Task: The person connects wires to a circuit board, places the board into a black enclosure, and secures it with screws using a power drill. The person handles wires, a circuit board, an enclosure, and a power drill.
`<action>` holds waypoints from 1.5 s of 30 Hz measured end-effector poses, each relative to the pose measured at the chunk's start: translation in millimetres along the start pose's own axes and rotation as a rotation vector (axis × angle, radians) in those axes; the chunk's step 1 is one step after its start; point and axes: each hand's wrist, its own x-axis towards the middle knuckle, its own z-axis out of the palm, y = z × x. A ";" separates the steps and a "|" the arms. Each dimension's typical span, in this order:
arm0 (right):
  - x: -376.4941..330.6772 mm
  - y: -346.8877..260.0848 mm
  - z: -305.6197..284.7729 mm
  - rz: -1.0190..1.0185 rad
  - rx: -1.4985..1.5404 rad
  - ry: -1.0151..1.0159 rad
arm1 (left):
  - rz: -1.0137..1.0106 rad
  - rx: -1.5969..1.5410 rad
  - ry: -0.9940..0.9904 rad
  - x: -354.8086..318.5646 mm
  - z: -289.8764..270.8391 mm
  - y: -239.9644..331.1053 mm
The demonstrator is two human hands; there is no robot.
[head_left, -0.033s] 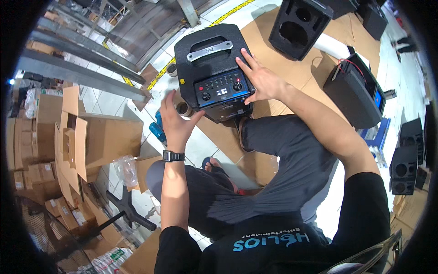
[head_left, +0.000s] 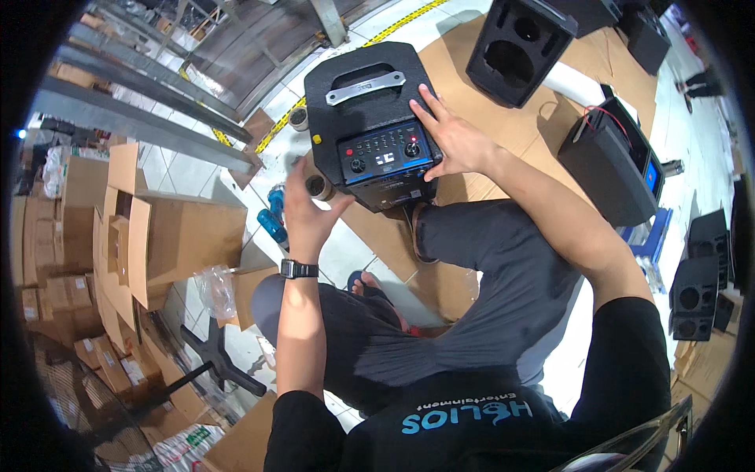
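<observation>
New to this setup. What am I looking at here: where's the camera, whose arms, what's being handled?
The picture comes from a wide fisheye camera worn on a person's head, looking down, so straight edges bend near the rim. No robot: the two bare arms entering from below are the wearer's own.

The person sits on a tiled floor over sheets of flattened cardboard. The right hand lies flat, fingers spread, on a black portable speaker with a metal handle and a control panel of knobs and buttons. The left hand, with a wristwatch on its wrist, holds a roll of tape beside the speaker.

Around them: more black speaker cabinets, open cardboard boxes at left.
</observation>
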 end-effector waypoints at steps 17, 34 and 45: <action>5.2 20.5 15.1 -0.038 0.098 0.142 | -0.031 -0.180 -0.127 8.1 62.7 -40.9; 18.8 27.1 2.4 -0.001 -0.065 0.130 | -0.080 -0.147 -0.189 7.1 87.3 -65.7; 17.9 22.7 -2.6 0.051 -0.104 0.050 | -0.052 -0.070 0.277 12.9 17.1 -2.3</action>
